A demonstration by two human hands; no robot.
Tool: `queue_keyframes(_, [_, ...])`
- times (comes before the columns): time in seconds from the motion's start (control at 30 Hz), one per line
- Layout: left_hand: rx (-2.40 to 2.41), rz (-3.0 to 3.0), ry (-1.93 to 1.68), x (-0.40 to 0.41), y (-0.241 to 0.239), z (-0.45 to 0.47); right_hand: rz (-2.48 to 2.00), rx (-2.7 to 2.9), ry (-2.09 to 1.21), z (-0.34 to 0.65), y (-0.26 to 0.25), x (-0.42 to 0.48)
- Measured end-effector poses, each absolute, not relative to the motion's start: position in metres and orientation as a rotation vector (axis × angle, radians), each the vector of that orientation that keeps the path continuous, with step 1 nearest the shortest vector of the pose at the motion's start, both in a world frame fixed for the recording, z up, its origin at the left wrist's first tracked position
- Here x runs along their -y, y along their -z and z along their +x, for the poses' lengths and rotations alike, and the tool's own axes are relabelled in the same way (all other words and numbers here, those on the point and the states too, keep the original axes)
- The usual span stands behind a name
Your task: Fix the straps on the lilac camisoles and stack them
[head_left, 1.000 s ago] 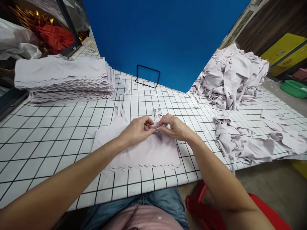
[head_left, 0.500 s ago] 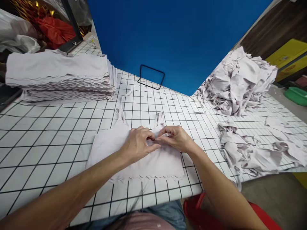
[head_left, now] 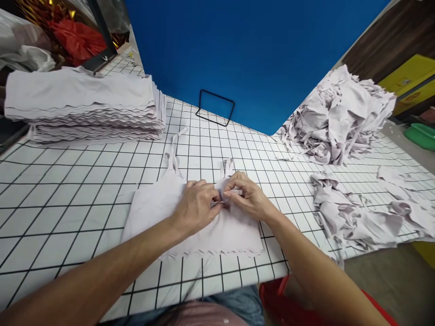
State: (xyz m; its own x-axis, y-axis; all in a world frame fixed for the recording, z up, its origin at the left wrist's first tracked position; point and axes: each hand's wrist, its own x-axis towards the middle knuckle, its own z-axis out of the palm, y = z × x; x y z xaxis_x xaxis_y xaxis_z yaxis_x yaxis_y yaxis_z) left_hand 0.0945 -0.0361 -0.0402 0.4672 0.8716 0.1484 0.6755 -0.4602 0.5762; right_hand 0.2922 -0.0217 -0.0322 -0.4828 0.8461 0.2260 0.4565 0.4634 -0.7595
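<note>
A pale camisole top [head_left: 152, 203] lies flat on the table, its two thin straps pointing away from me and its wavy hem toward me. My left hand [head_left: 199, 201] pinches the neckline edge near the middle, thumb against fingers. Close beside it, my right hand [head_left: 246, 194] pinches the same edge just to the right, with a bit of cloth raised between the fingertips. Both hands are closed on the fabric. The exact spot between the fingertips is partly hidden.
A thick stack of folded pale garments [head_left: 84, 104] stands at the back left. On the right are a big heap of crumpled pale cloth [head_left: 340, 113] and smaller loose pieces [head_left: 360, 222]. A blue board [head_left: 251, 59] rises behind the grid-patterned table [head_left: 84, 194].
My left thumb has drawn in toward its fingers at the neckline. My right fingers have shifted slightly on the edge and lifted a little cloth. The top stays in place.
</note>
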Motion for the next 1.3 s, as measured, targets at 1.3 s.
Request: queue_keyframes(1.3, [-1.275,2.261,-0.644,0.037,0.043,0.102,-0.99,2.097,-0.851,0.289,0.039,0.032])
